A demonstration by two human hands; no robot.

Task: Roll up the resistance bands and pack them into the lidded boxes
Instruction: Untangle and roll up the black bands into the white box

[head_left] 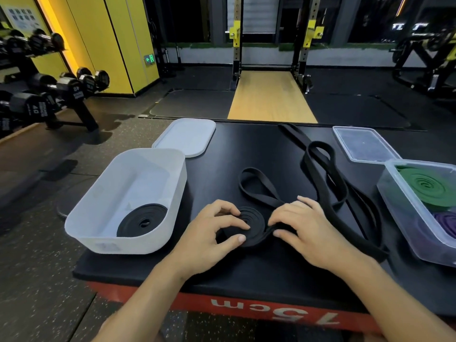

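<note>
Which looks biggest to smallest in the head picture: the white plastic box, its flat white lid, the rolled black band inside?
1. White plastic box
2. Flat white lid (farther away)
3. Rolled black band inside the box

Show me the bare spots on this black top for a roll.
Bare: the far middle, between the white lid and the loose band; the near edge below the left hand and right hand. Crowded: between right hand and the clear box, where band loops lie.

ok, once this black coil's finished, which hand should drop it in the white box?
Probably left: the left hand grips the coil, and the white box sits on its side; the right hand holds the loose tail.
</note>
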